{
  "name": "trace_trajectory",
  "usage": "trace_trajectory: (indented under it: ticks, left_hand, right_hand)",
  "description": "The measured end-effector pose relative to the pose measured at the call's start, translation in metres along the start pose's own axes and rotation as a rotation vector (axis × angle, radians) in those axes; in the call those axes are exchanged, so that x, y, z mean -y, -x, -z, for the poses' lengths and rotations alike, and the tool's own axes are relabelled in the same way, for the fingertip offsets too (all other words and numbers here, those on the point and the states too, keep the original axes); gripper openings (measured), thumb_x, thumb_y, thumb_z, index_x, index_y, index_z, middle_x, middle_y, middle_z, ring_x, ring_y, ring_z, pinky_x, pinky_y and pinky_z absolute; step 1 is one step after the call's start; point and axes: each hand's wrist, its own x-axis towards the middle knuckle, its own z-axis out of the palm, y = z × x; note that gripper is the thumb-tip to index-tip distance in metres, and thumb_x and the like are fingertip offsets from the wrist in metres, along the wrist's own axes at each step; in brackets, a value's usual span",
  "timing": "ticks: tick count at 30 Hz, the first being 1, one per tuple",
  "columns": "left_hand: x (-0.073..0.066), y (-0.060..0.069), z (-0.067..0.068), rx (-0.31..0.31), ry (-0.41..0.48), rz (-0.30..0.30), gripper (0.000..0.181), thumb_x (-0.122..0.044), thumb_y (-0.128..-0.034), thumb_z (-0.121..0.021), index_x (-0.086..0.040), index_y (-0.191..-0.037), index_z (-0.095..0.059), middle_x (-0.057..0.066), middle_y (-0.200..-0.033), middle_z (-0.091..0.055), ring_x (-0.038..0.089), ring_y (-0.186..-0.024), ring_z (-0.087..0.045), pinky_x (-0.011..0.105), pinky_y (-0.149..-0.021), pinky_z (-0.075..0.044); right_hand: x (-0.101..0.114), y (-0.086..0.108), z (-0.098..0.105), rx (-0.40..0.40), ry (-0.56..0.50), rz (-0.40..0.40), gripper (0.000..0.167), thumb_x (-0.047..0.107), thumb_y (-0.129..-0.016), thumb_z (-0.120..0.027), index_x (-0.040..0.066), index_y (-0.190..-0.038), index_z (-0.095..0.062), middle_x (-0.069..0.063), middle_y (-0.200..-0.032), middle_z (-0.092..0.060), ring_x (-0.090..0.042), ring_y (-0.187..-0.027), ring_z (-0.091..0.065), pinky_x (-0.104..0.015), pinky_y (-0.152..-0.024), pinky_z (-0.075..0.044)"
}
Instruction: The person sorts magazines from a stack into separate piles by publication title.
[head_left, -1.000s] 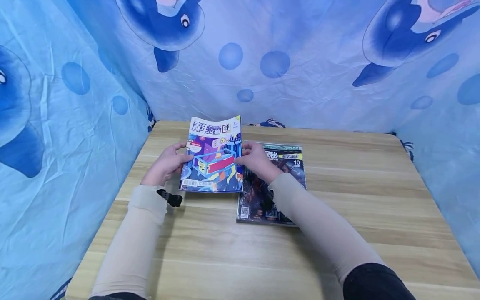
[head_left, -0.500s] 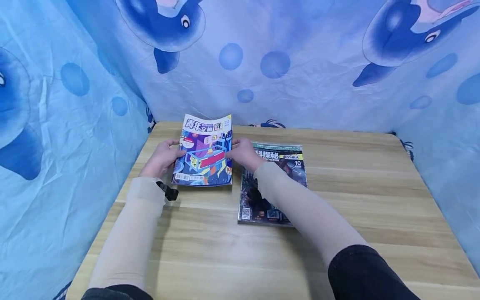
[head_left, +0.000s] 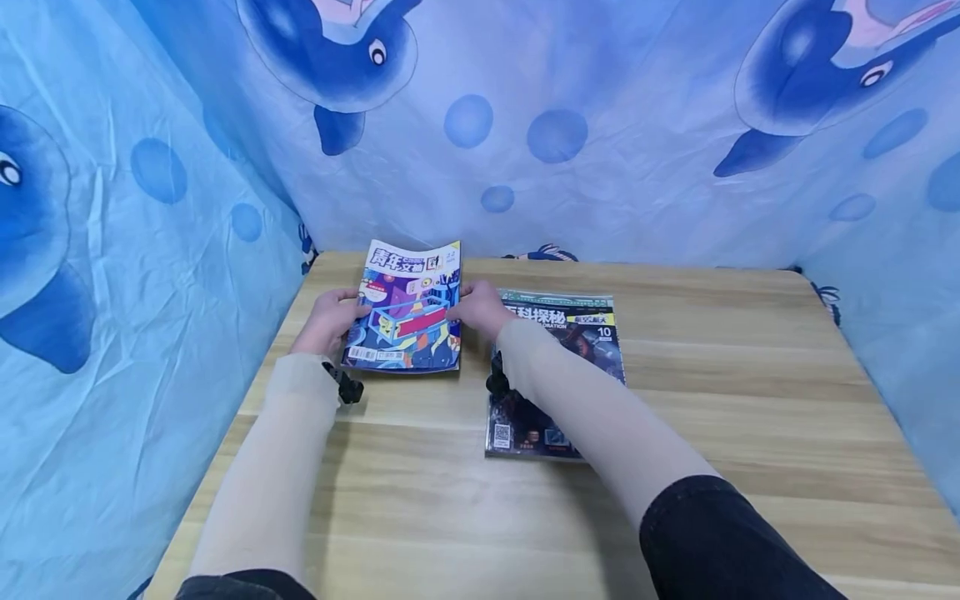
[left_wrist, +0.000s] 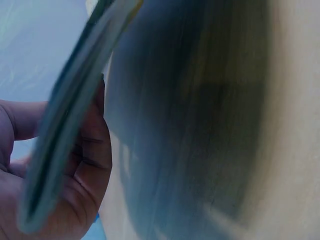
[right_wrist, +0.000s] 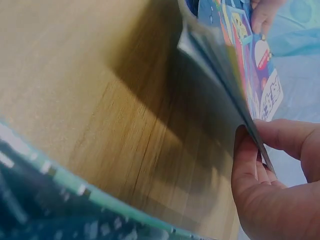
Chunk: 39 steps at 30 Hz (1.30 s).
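Between both hands is a colourful magazine (head_left: 408, 321) with a purple and blue cover, held by its two side edges. My left hand (head_left: 330, 321) grips its left edge, thumb on the cover and fingers beneath, as the left wrist view shows. At the opposite edge my right hand (head_left: 480, 308) pinches it the same way; the right wrist view shows the pages (right_wrist: 220, 65) raised off the wood, with a shadow below. A second, dark magazine (head_left: 525, 425) lies flat to the right, partly covered by my right forearm.
The magazines are at a wooden table (head_left: 420, 517). Blue dolphin-print cloth (head_left: 420, 192) hangs behind and along both sides. Dark straps with small cameras sit at both wrists.
Both hands have carried the colourful magazine left, away from over the dark magazine, and slightly lower. More of the dark magazine's title now shows.
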Motion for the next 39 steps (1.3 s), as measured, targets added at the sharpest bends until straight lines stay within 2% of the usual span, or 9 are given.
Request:
trace_trajectory:
  ticks: [5, 9, 13, 17, 21, 26, 34, 39]
  left_hand:
    - [-0.002, -0.013, -0.002, -0.044, -0.045, 0.017, 0.054, -0.018, -0.1063, -0.055, -0.013, -0.157, -0.038, 0.017, -0.145, -0.049, 0.03, -0.123, -0.053, 0.045, -0.101, -0.046]
    - [-0.002, -0.019, -0.005, -0.085, -0.082, 0.037, 0.052, -0.017, -0.1057, -0.056, -0.011, -0.155, -0.041, 0.017, -0.147, -0.047, 0.03, -0.125, -0.048, 0.046, -0.105, -0.041]
    - [-0.003, -0.02, -0.01, -0.12, -0.103, 0.019, 0.049, -0.014, -0.1045, -0.058, -0.008, -0.151, -0.046, 0.017, -0.146, -0.047, 0.03, -0.126, -0.046, 0.046, -0.106, -0.039]
    - [-0.003, -0.022, -0.014, -0.14, -0.117, -0.027, 0.047, -0.01, -0.1035, -0.058, -0.005, -0.149, -0.048, 0.018, -0.145, -0.047, 0.029, -0.126, -0.046, 0.045, -0.106, -0.039]
    - [-0.004, -0.023, -0.014, -0.155, -0.137, -0.047, 0.046, -0.009, -0.103, -0.058, -0.004, -0.148, -0.05, 0.018, -0.144, -0.048, 0.029, -0.125, -0.047, 0.045, -0.104, -0.041]
    - [-0.004, -0.021, -0.015, -0.177, -0.179, -0.042, 0.045, -0.013, -0.1028, -0.06, -0.005, -0.146, -0.052, 0.018, -0.145, -0.048, 0.03, -0.125, -0.047, 0.047, -0.104, -0.041]
    - [0.0, -0.017, -0.015, -0.204, -0.293, -0.051, 0.043, -0.022, -0.102, -0.063, -0.003, -0.141, -0.057, 0.02, -0.14, -0.052, 0.033, -0.122, -0.048, 0.049, -0.105, -0.041]
    - [-0.002, -0.011, -0.017, -0.229, -0.391, -0.082, 0.039, -0.022, -0.1007, -0.064, 0.001, -0.132, -0.06, 0.022, -0.13, -0.057, 0.034, -0.116, -0.053, 0.049, -0.101, -0.045]
  right_hand:
    - [0.0, -0.012, -0.007, -0.005, 0.03, -0.008, 0.044, 0.012, -0.087, -0.083, 0.004, -0.125, -0.062, -0.007, -0.114, -0.063, -0.022, -0.107, -0.059, -0.037, -0.095, -0.05]
    - [0.0, -0.017, -0.014, -0.003, 0.059, -0.019, 0.041, 0.013, -0.088, -0.083, 0.005, -0.122, -0.062, -0.007, -0.111, -0.063, -0.02, -0.103, -0.06, -0.036, -0.093, -0.052]
    - [0.001, -0.017, -0.014, -0.002, 0.087, -0.007, 0.034, 0.012, -0.089, -0.081, 0.004, -0.117, -0.063, -0.007, -0.106, -0.064, -0.021, -0.1, -0.062, -0.037, -0.09, -0.053]
    - [0.0, -0.018, -0.014, 0.003, 0.111, -0.002, 0.032, 0.011, -0.09, -0.08, 0.004, -0.115, -0.062, -0.007, -0.105, -0.064, -0.022, -0.1, -0.063, -0.037, -0.09, -0.053]
    - [-0.003, -0.023, -0.015, -0.006, 0.145, 0.001, 0.035, 0.013, -0.089, -0.082, 0.004, -0.116, -0.063, -0.007, -0.105, -0.065, -0.021, -0.099, -0.063, -0.036, -0.088, -0.054]
    - [-0.006, -0.028, -0.017, -0.022, 0.175, 0.032, 0.036, 0.014, -0.085, -0.085, 0.004, -0.114, -0.065, -0.005, -0.103, -0.066, -0.021, -0.097, -0.064, -0.034, -0.086, -0.054]
    - [-0.007, -0.027, -0.017, -0.031, 0.189, 0.049, 0.045, 0.013, -0.083, -0.086, 0.005, -0.12, -0.061, -0.005, -0.106, -0.065, -0.021, -0.1, -0.062, -0.036, -0.089, -0.053]
    - [-0.008, -0.028, -0.022, -0.058, 0.232, 0.107, 0.051, 0.01, -0.082, -0.086, 0.004, -0.126, -0.062, -0.006, -0.112, -0.065, -0.023, -0.105, -0.062, -0.037, -0.095, -0.051]
